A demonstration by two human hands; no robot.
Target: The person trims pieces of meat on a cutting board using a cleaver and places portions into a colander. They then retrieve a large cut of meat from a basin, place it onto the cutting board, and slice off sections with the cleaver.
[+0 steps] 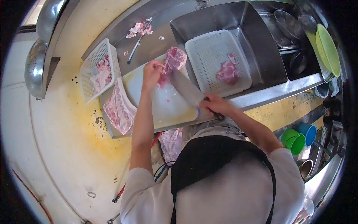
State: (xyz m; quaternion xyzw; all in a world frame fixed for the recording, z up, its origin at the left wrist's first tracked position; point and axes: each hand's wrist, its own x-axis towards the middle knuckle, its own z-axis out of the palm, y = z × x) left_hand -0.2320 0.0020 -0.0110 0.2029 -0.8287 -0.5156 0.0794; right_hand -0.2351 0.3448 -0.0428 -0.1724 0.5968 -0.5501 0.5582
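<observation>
On the white cutting board (141,99) lies a piece of raw meat (175,58), near the board's far right corner. My left hand (153,72) is closed at the meat's left side, its fingers pinched on the meat's edge. A large cleaver (186,89) is in my right hand (216,104), which is wrapped round its dark handle. The blade points up and left, its tip by the meat. A bigger slab of ribbed meat (120,108) rests at the board's left end.
A white basket (113,56) with meat scraps stands left. Another basket (192,59), holding a meat piece (228,71), sits in the metal sink (227,18). A rod (135,48) lies behind the board beside scraps (136,30). Green (294,142) and blue (308,133) buckets are at right.
</observation>
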